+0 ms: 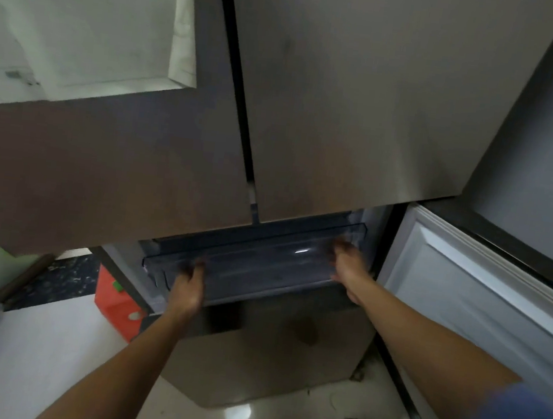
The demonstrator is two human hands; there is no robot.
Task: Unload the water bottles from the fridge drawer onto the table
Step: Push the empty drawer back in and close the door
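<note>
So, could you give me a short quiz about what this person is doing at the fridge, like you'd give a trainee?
1. True or false: the left hand and the right hand both grip the translucent grey plastic fridge drawer.
2. Which of these doors stands open? A: upper left. B: upper right. C: the white-lined lower right door.
3. Short answer: do any water bottles show in the drawer?
Key: 1 true; 2 C; 3 no, none shows.

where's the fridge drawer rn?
Head view, lower centre: the drawer sits just under the upper doors, left hand and right hand gripping its front, open door to its right.
</note>
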